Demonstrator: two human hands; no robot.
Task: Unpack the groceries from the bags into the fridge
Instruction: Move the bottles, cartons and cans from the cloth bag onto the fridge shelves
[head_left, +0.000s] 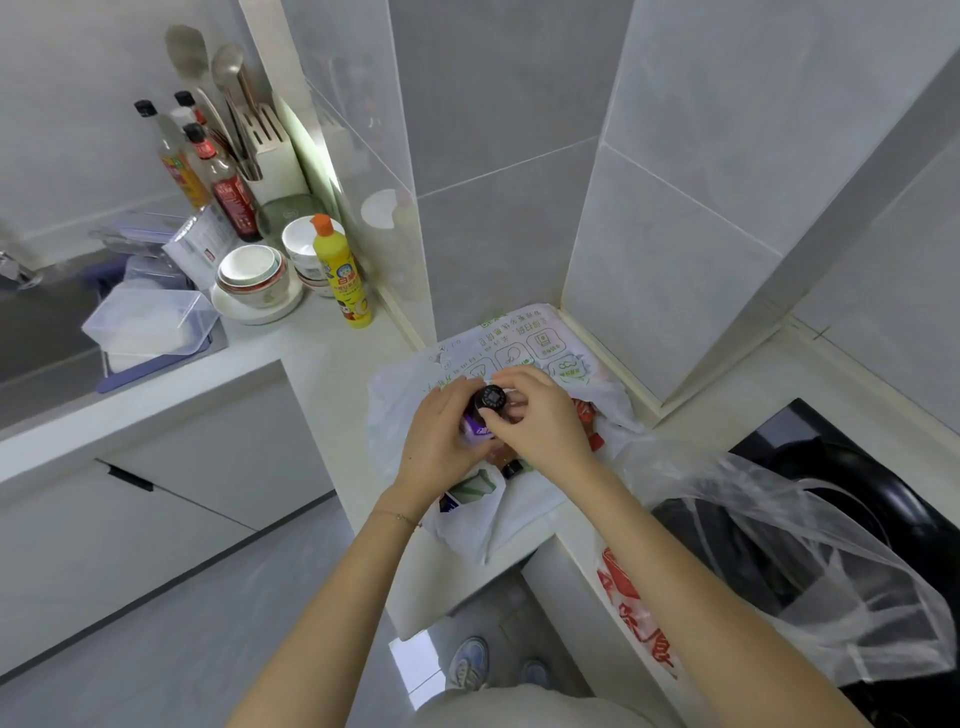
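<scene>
head view. the left hand (441, 441) curls its fingers (453, 396) closely round the body of a small bottle (477, 427) with a purple label. the right hand (535, 421) pinches the bottle's black cap (491, 399) between thumb and bent fingers (514, 375). neither hand is open, and the bottle sits between the 2 sets of fingers with its cap turned toward the camera.

directly under the fingers lies a white printed bag (519, 338), mouth open, on the pale worktop (332, 358). inside it, just right of the right fingers, is a red packet (584, 413). just below the fingers, toward the person, are 1 dark-capped bottle (511, 467) and a green-and-white pack (475, 486).

well to the right of the fingers a clear plastic bag (810, 545) slumps over a black hob (779, 431). well to the left of the fingers, and farther from the person, stand a yellow squeeze bottle (343, 275) with an orange cap and stacked bowls (252, 270). whether the cap is tight or loose cannot be told.
</scene>
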